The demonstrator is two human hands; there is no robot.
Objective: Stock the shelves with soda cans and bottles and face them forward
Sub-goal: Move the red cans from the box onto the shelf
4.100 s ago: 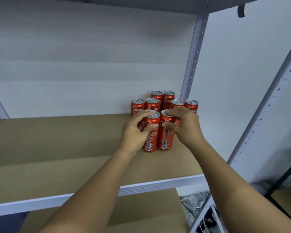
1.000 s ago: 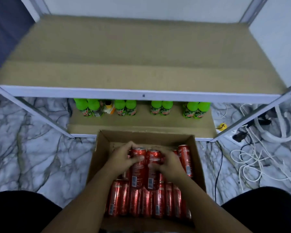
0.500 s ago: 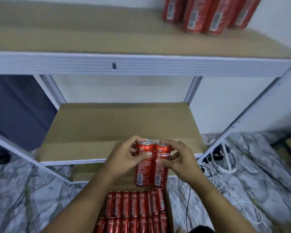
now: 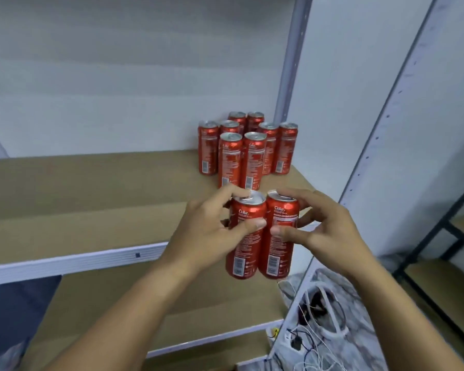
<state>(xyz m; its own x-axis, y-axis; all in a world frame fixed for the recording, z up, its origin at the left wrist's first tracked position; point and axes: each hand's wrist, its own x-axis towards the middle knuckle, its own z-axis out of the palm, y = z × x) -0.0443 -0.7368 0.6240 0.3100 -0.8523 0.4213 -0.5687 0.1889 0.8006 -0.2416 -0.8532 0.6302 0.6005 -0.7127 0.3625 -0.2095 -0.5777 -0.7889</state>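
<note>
Two tall red cola cans are held side by side in the air, just in front of the shelf's white front edge. My left hand [image 4: 206, 231] grips the left can [image 4: 245, 253], thumb across its front and a finger on its lid. My right hand [image 4: 324, 231] grips the right can [image 4: 277, 253] the same way. Behind them, several red cans [image 4: 248, 151] stand upright in a cluster at the back right of the brown shelf board [image 4: 91, 199]. Barcodes and small print face me on most of them.
A grey upright post [image 4: 289, 76] stands right of the can cluster, a white post [image 4: 402, 108] nearer me. A lower shelf board [image 4: 198, 303] lies underneath. White cables and a power strip [image 4: 319, 330] lie on the marble floor at the lower right.
Both hands lifted two cans out of the cardboard box on the floor and raised them to the upper shelf's front edge. My view swung up from the box to that shelf.
</note>
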